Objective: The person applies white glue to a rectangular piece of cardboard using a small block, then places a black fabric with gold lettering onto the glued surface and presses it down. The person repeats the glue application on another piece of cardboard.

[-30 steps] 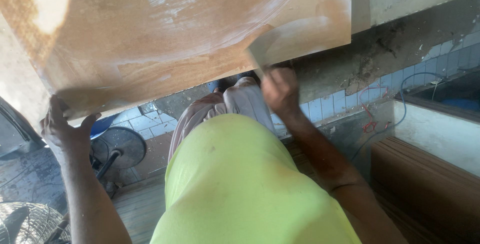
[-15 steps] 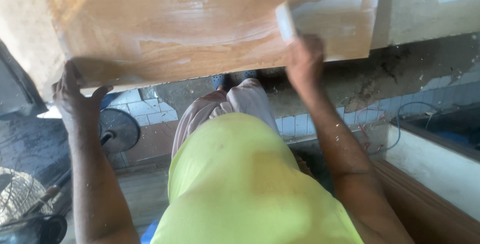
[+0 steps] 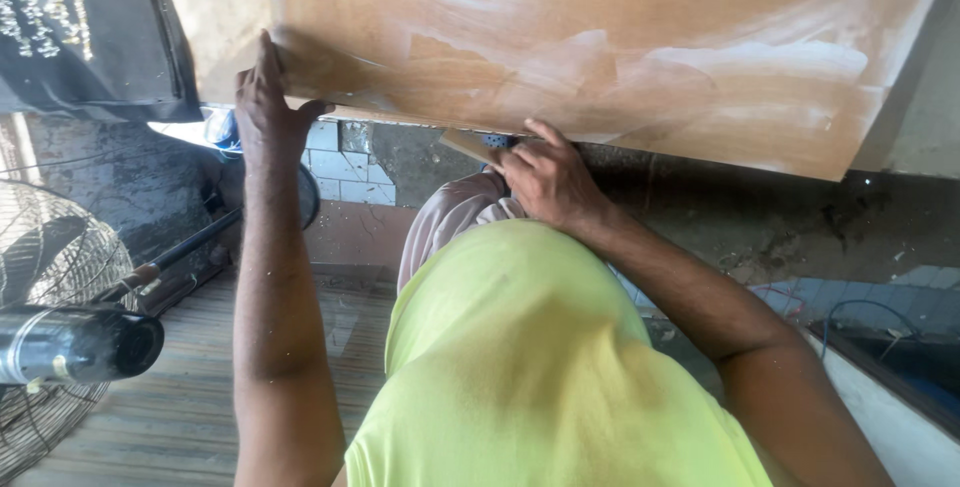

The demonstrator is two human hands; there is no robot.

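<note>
Left hand (image 3: 268,107) clamps the near edge of the smeared brown board (image 3: 600,47), right hand (image 3: 545,177) grips a scraper (image 3: 470,147) beneath that edge; likely slip gouges board.

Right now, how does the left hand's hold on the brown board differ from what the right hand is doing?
The left hand grips the brown board at its near left corner, fingers spread flat on it; the right hand pinches a thin flat scraper under the near edge. The left arm runs straight up; the right comes in bent from the side. Both are at the board's near edge.
</note>
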